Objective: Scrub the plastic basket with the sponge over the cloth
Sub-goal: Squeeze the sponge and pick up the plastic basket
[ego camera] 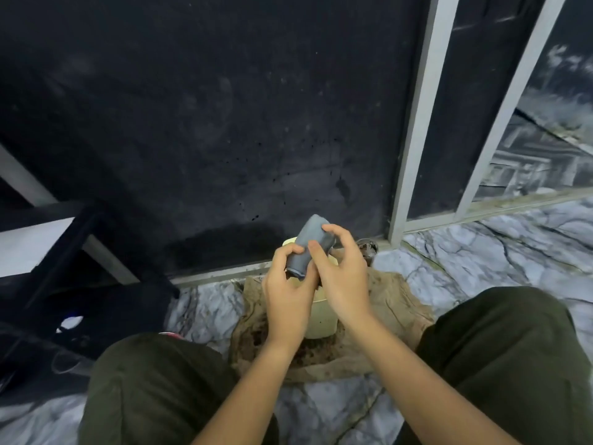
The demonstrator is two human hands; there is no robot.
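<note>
A grey sponge (308, 242), bent into a roll, is held up between both hands above the basket. My left hand (287, 298) grips its lower end with thumb and fingers. My right hand (341, 274) pinches its upper part, fingers curled over the top. Beneath the hands stands the pale cream plastic basket (322, 321), mostly hidden by them. It sits on a brown, stained cloth (396, 303) spread on the marble floor.
My knees in dark green trousers (154, 387) flank the cloth on both sides. A dark glass pane with a grey metal frame (414, 123) stands close behind the basket. A black stand (96, 252) is at the left. A small round object (367, 247) lies by the frame.
</note>
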